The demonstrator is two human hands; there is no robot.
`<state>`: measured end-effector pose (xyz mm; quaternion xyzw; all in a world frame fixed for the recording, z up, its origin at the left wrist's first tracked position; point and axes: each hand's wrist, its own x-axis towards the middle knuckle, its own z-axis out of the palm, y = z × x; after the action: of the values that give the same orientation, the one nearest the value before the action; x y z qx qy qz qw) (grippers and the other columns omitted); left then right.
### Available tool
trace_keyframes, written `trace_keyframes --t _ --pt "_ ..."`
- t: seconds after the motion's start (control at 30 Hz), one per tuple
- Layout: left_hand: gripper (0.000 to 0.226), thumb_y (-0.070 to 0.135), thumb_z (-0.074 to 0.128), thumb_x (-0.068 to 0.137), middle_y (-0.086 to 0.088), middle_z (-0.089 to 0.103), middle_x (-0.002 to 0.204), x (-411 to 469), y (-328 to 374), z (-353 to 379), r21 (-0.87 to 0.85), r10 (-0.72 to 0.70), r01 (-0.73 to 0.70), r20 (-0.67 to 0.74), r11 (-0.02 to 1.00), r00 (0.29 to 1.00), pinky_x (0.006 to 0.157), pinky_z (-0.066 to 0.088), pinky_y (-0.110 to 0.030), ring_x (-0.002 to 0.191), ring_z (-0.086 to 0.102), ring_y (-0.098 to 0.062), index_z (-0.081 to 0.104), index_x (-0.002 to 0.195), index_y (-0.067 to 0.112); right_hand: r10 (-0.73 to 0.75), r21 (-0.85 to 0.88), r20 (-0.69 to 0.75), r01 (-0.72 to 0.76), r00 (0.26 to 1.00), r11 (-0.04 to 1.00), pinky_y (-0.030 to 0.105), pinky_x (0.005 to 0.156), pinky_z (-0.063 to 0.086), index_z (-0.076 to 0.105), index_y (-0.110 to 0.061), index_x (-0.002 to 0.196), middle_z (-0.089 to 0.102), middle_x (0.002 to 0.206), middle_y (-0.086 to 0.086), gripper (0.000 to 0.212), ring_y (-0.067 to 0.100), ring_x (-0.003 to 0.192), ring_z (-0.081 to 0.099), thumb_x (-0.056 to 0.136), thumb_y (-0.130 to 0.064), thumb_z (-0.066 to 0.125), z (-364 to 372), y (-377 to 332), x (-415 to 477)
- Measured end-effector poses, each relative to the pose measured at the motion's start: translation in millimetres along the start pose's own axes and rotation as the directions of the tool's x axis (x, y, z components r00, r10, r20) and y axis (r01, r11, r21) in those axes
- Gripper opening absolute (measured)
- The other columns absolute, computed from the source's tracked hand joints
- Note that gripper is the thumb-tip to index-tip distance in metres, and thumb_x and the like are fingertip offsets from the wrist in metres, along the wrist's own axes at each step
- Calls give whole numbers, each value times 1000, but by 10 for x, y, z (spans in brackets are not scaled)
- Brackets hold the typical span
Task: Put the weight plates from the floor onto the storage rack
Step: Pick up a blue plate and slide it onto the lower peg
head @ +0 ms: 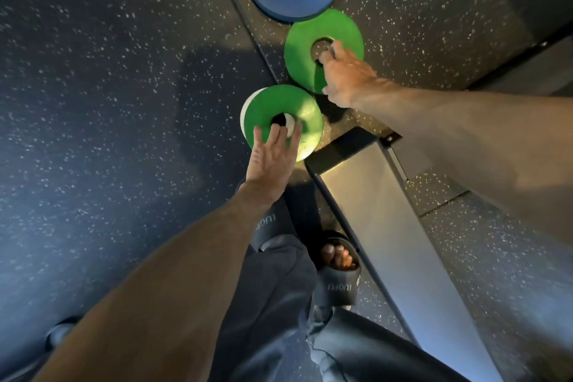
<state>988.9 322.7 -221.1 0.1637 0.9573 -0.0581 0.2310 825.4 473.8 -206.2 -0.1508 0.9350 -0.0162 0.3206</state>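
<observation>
Two green weight plates lie on speckled floor (108, 102): near green plate (280, 108), stacked on white plate (245, 110), is touched by spread left hand (271, 158); far green plate (322, 40) is gripped through its hole by right hand (347, 77).

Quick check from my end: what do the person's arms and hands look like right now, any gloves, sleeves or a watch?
Both arms are bare from the forearm to the fingertips: no sleeves reach into view, and no gloves. The left hand and the right hand show no rings, and neither wrist carries a watch or band. Lower down, the person wears dark blue-grey trousers and dark slide sandals with pale lettering on the strap.
</observation>
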Motion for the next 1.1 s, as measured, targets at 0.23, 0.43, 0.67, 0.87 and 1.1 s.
trace_keyframes --t 0.23,0.43,0.67,0.87,1.1 --pt "94 38 74 82 -8 51 131 -102 -536 14 37 131 -130 -32 991 991 109 35 -54 126 47 -24 18 152 9 18 -187 -82 -33 996 982 43 97 43 41 -4 132 42 128 14 64 29 112 47 78 -2 75 90 -155 -13" --pt "75 39 65 89 -7 51 134 -3 -457 -73 -165 28 -32 -26 986 999 116 27 -53 128 48 -25 26 146 10 -39 -157 -137 17 990 987 41 93 42 46 -2 125 46 117 11 54 28 107 48 83 -20 75 62 -172 -71" --pt "51 29 63 88 -11 53 124 -36 -411 -188 -471 -230 154 -108 869 967 106 37 -49 119 49 -28 45 133 10 38 207 -77 -21 996 978 37 104 44 48 3 124 47 125 16 64 32 115 50 85 -40 75 -258 -488 -117" --pt "27 18 46 97 -14 55 122 58 -605 -477 -786 -751 601 308 145 584 97 40 -45 115 52 -32 55 118 5 -19 282 17 13 1000 959 39 104 46 49 6 128 48 129 20 70 32 118 50 87 -46 71 -207 -940 -400" --pt "27 25 46 99 -12 56 125 530 -839 -661 -735 -728 650 336 194 597 95 43 -42 117 53 -30 57 117 8 -62 86 -75 69 995 994 39 93 46 46 2 129 48 129 18 58 30 116 51 89 -33 69 309 -1230 -522"
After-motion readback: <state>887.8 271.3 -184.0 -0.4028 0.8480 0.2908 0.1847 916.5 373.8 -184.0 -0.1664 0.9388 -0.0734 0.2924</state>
